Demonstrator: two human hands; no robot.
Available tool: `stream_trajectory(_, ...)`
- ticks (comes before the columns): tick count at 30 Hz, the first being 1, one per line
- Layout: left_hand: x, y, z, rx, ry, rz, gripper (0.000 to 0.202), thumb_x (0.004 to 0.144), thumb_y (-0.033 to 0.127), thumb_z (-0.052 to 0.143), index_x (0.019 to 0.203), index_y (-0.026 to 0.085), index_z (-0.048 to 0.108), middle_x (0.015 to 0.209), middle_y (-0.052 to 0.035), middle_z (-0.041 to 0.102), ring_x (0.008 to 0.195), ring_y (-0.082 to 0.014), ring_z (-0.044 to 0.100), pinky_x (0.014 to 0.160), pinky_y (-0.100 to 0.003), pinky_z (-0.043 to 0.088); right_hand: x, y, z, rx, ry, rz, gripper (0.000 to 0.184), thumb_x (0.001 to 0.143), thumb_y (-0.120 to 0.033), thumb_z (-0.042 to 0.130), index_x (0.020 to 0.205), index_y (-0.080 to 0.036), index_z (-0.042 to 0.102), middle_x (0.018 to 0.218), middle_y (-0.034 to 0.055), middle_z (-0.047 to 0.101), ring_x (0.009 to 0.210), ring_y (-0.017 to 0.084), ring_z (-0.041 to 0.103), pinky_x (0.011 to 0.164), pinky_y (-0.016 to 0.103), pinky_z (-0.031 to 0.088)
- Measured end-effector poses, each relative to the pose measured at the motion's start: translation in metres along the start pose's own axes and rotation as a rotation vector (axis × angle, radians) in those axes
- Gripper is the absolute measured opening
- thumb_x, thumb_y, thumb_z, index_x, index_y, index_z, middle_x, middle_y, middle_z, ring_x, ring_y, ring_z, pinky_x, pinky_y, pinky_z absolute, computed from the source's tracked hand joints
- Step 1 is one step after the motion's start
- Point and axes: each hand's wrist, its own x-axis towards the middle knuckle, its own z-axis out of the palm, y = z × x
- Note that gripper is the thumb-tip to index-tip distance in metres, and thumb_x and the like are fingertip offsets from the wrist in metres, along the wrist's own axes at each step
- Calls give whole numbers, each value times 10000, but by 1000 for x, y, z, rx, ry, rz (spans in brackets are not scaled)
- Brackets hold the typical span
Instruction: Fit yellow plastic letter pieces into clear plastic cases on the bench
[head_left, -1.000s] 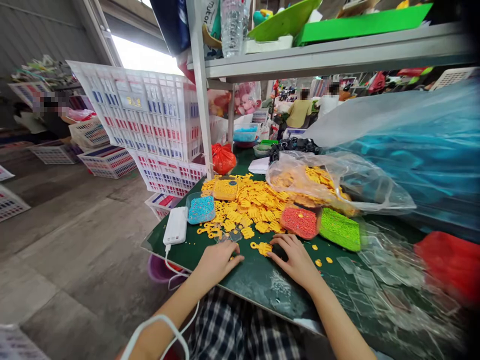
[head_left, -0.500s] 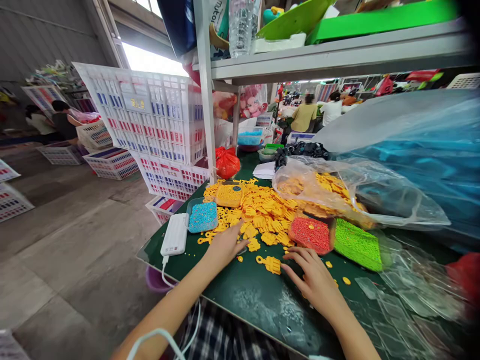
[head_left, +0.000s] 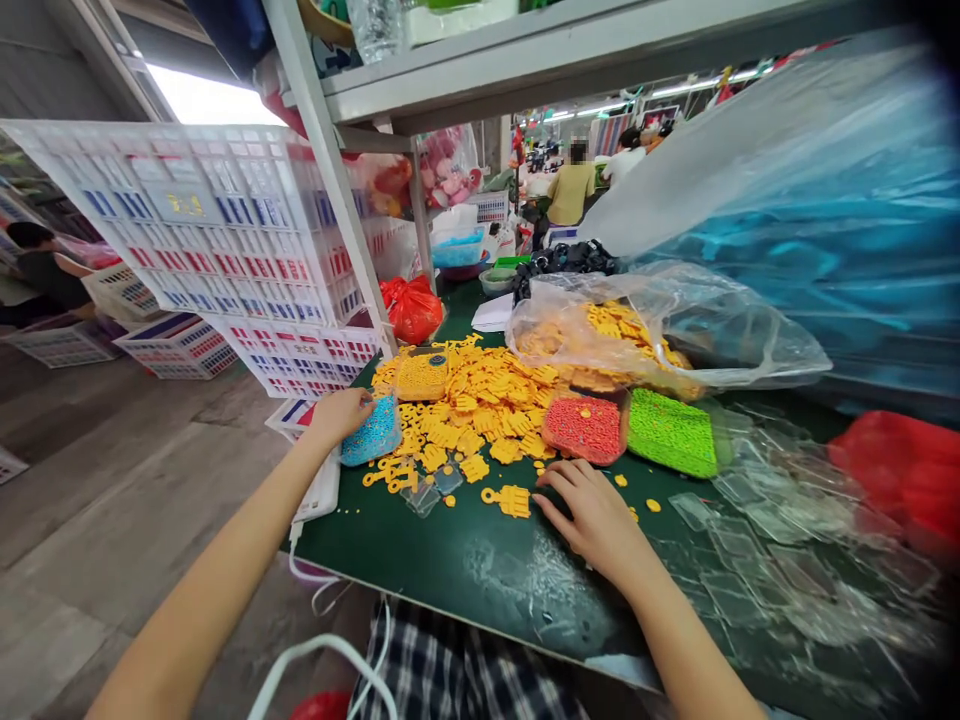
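Note:
My left hand [head_left: 339, 412] is over the left rim of a clear tub of blue beads [head_left: 373, 436]. Its fingers are bent and close together at the beads; whatever may be between them is hidden. Flat on the green table [head_left: 420, 550] lies a single yellow brush-shaped plastic piece [head_left: 511, 501] with a ring at its left end. My right hand [head_left: 592, 515] rests at that piece's right end, fingers apart and holding nothing. Behind spreads a heap of similar yellow pieces [head_left: 487, 395]. Small clear plastic squares [head_left: 421, 498] lie left of the single piece.
Tubs of red beads [head_left: 583, 428], green beads [head_left: 671, 432] and yellow beads [head_left: 421, 375] stand around the heap. A white power bank [head_left: 322, 490] with a cable sits at the left edge. Clear plastic pieces [head_left: 780, 560] cover the right. A shelf post [head_left: 330, 170] rises at back left.
My left hand has moved left from the front of the yellow heap to the blue bead tub, uncovering clear squares. My right hand stays by the single yellow piece. The camera view has shifted.

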Motion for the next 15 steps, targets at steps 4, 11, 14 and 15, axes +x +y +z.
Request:
stream_trajectory(4, 9, 6, 9, 65, -18, 60, 362, 884, 427, 495, 1044, 167, 688, 1100, -139, 712, 1104, -351, 606, 926, -422, 380, 0, 0, -1, 10, -21, 6, 159, 937, -307, 480, 940, -222, 614, 961, 83, 634, 934, 257, 551, 795, 420, 491)
stream_trajectory(11, 7, 7, 20, 95, -2, 82, 322, 904, 391, 477, 1007, 165, 682, 1091, -147, 712, 1076, -329, 610, 910, -421, 349, 1, -1, -2, -3, -31, 3, 170, 942, -306, 473, 933, -217, 618, 960, 91, 643, 931, 257, 559, 769, 414, 484)
stream_trajectory(14, 0, 8, 18, 117, 30, 83, 310, 912, 380, 469, 955, 177, 698, 1067, -148, 716, 1083, -337, 598, 920, -436, 332, 2, -2, -5, -2, -60, 17, 152, 935, -294, 494, 922, -203, 615, 953, 89, 641, 933, 259, 552, 783, 418, 482)
stream_trajectory(15, -2, 9, 16, 124, 42, 79, 308, 911, 378, 469, 941, 179, 702, 1070, -151, 715, 1084, -343, 594, 922, -441, 328, 3, -3, -5, 0, -69, 23, 144, 931, -291, 504, 921, -199, 614, 952, 89, 640, 934, 259, 548, 792, 422, 481)
